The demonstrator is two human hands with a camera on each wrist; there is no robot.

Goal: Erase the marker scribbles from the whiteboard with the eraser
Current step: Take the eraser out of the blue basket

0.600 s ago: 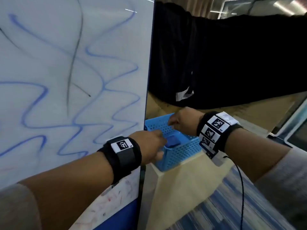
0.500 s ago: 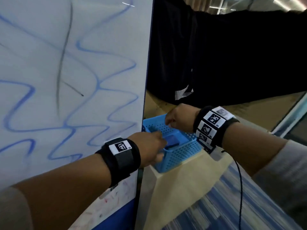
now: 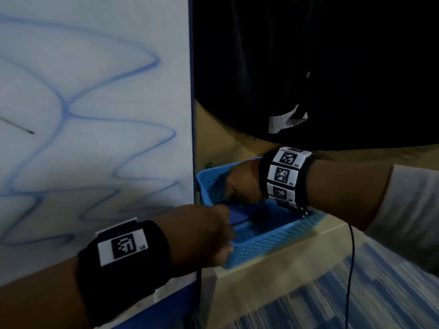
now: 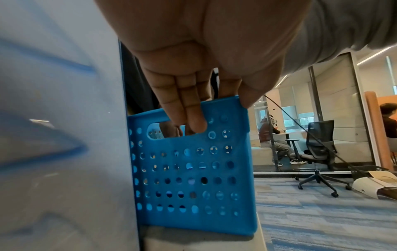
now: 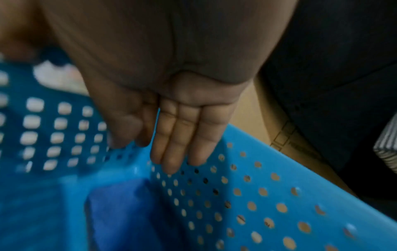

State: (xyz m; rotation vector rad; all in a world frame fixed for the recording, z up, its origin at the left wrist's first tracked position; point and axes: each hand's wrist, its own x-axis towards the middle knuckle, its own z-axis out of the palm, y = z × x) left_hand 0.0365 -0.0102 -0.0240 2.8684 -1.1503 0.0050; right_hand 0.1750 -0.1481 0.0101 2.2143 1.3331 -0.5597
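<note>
Nothing is erased yet: blue scribbles [image 3: 114, 119] cover the whiteboard [image 3: 99, 43]. The left hand [image 3: 202, 233] grips the basket [image 3: 273, 238] rim, fingers [image 4: 189, 117] hooked through its handle slot. The right hand [image 3: 242, 181] reaches inside with straight fingers [image 5: 182, 139], holding nothing; the eraser [image 5: 124, 212] lies just below their tips.

**Colours and patterns in the scene**

Whiteboard [image 3: 95, 67]: white, crossed by looping blue scribbles [image 3: 133, 119] and one thin black stroke [image 3: 21, 128] at 9 o'clock. Basket [image 3: 273, 241]: bright blue plastic, walls perforated in a regular grid of round holes. Eraser [image 5: 120, 217]: darker blue block inside the basket. Wristbands [image 3: 123, 262]: black, bearing white tags printed with black square codes. Carpet [image 4: 322, 220]: blue and grey streaked tiles. Sleeve [image 3: 413, 210]: pale grey.
</note>
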